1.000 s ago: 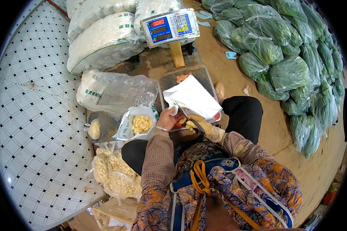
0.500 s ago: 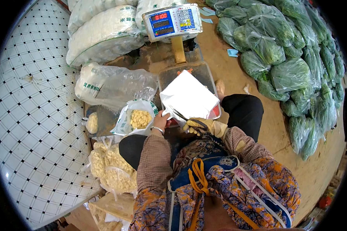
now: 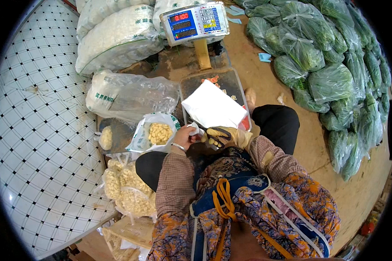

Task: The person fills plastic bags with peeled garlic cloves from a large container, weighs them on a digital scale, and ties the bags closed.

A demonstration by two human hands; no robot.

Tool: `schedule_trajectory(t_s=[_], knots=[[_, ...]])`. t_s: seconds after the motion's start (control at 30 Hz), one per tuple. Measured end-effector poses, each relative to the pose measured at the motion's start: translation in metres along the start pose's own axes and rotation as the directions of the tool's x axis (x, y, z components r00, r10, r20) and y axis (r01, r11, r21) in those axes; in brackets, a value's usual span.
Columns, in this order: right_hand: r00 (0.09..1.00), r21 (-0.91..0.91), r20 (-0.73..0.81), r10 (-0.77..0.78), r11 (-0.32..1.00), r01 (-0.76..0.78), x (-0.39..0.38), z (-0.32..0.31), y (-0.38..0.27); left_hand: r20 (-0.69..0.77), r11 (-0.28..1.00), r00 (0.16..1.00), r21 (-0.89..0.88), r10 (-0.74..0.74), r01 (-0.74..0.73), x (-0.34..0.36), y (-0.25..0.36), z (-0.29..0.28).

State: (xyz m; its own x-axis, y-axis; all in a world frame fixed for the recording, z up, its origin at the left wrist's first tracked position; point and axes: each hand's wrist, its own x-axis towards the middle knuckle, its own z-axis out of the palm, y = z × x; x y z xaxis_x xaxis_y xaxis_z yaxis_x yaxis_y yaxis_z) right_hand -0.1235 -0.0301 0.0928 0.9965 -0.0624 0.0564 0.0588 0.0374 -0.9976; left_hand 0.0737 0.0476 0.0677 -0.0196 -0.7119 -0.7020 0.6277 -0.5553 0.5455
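A stack of white paper (image 3: 213, 103) lies on the scale's platform (image 3: 225, 79), beneath the upright display (image 3: 194, 24). Below the stack, my left hand (image 3: 185, 137), bare with a silver bracelet, pinches a small white piece (image 3: 194, 129). Just right of it my right hand (image 3: 231, 138), in a yellowish glove, grips dark-handled scissors (image 3: 217, 135); their blades are partly hidden. Left of my hands an open white bag (image 3: 144, 126) holds pale peeled pieces, perhaps garlic cloves.
Clear plastic sacks (image 3: 131, 94) lie at the left, with large white bales (image 3: 115, 41) behind. Bags of pale pieces (image 3: 126, 191) sit at lower left beside white tiles (image 3: 43, 143). Bagged green vegetables (image 3: 333, 85) are piled right. My bent legs (image 3: 274, 128) flank the scale.
The paper stack now lies lower on the platform, with the piece in my left hand apart from it. The scissors have pulled back from the stack with my right hand.
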Motion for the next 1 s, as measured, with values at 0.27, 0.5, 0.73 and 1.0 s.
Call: schedule_trajectory(t_s=[0.27, 0.5, 0.73, 1.0], knots=[[0.934, 0.532, -0.159, 0.320, 0.825, -0.192, 0.007, 0.001, 0.011, 0.059, 0.991, 0.993, 0.070, 0.106, -0.111, 0.008, 0.006, 0.005], [0.816, 0.436, -0.505, 0.281, 0.899, -0.040, 0.001, 0.003, 0.015, 0.157, 0.832, 0.963, 0.486, 0.218, -0.267, 0.013, -0.018, 0.007], [0.700, 0.370, -0.659, 0.274, 0.929, -0.015, -0.016, -0.008, 0.012, 0.293, 0.241, 0.612, 0.731, 0.734, -0.639, -0.070, -0.006, 0.021], [0.526, 0.355, -0.757, 0.387, 0.920, -0.165, -0.021, -0.021, 0.034, -0.588, 0.576, -0.304, 0.806, 0.750, -0.138, -0.356, -0.114, -0.253]])
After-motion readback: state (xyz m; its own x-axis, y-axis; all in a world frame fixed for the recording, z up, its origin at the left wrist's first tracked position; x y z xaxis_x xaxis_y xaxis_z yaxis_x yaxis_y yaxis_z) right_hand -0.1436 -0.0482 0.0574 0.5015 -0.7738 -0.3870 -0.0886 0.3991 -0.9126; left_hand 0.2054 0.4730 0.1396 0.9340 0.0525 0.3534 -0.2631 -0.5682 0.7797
